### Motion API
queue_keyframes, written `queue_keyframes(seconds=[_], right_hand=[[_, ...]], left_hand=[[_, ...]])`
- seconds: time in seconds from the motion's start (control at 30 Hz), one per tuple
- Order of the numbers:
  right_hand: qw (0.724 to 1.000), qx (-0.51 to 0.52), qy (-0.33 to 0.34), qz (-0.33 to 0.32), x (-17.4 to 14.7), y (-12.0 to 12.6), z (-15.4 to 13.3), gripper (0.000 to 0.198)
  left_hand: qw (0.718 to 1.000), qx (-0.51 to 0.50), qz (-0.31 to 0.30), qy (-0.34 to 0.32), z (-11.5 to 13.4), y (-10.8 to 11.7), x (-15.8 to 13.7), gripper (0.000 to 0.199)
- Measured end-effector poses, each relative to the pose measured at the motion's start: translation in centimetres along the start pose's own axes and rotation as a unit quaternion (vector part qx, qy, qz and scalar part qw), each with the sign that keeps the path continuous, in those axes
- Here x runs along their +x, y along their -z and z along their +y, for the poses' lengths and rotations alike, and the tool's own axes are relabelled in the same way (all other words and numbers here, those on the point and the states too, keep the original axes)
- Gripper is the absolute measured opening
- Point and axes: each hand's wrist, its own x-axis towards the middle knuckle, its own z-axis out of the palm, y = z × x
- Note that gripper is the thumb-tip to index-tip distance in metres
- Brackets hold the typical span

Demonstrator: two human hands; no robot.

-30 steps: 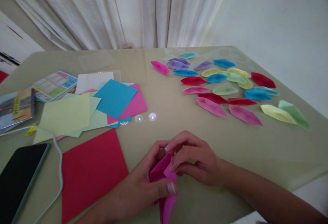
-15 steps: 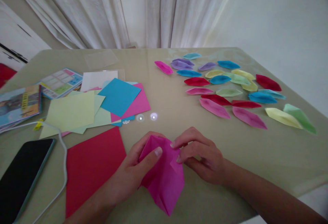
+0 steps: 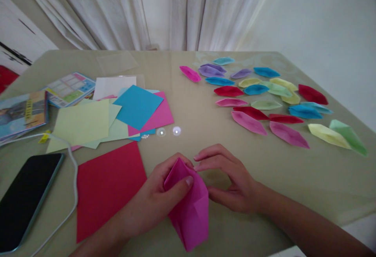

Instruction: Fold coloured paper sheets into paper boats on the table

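Observation:
A folded sheet of bright pink paper (image 3: 195,214) is held at the near middle of the table, its pointed end toward me. My left hand (image 3: 169,188) grips its left side, thumb on top and the other fingers behind. My right hand (image 3: 229,180) is at the paper's right edge with fingers and thumb apart. Its fingertips are close to the upper right edge and the thumb tip is by the right side; whether they touch I cannot tell. A flat red paper square (image 3: 108,190) lies left of the pink paper, partly under my left forearm.
Several folded paper boats (image 3: 249,120) in mixed colours spread over the right of the table. Paper sheets (image 3: 84,125) lie at left, with booklets (image 3: 23,114) beyond them. A phone (image 3: 28,202) and a white cable (image 3: 75,178) lie near the left edge.
My right fingers have come off the pink paper's upper face to its right edge. The paper has turned slightly and its right side looks more closed. My view has tilted down a little.

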Motion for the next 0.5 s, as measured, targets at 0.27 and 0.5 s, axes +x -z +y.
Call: queue_keyframes(seconds=[0.27,0.5], right_hand=[[0.999,0.043,-0.026,-0.014,0.02,0.01,-0.03,0.029],[0.993,0.091,-0.043,-0.058,0.24,0.11,-0.31,0.028]], left_hand=[[0.998,-0.015,-0.053,0.008,0.51,0.0,-0.2,0.036],[0.998,-0.006,-0.062,0.008,0.28,-0.08,-0.12,0.037]])
